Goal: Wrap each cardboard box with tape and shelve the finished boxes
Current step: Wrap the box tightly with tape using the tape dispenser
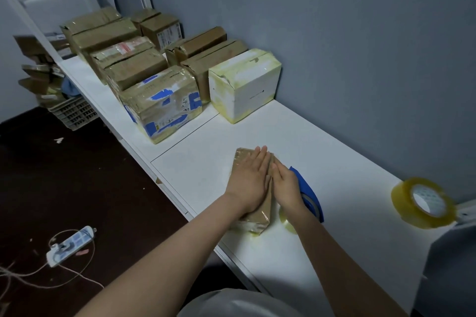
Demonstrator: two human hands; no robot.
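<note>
Forearms first, both reaching in from the bottom of my feed. Left hand [248, 183] is laid flat on top of the small cardboard box [258, 213], fingers straight and together, pressing rather than gripping. Right hand [287, 186] sits just beside it against the box's right side, fingers stretched out too, nothing pinched as far as I can see. A blue tape dispenser [307, 189] pokes out from under that hand's outer edge. The box is glossy with tape and lies on the white table [195, 172], near its front edge. A spare tape roll [401, 201] stands well off to the right. Back by the wall sit a white box [244, 85], a blue-printed box [159, 103] and rows of brown taped boxes [134, 69].
</note>
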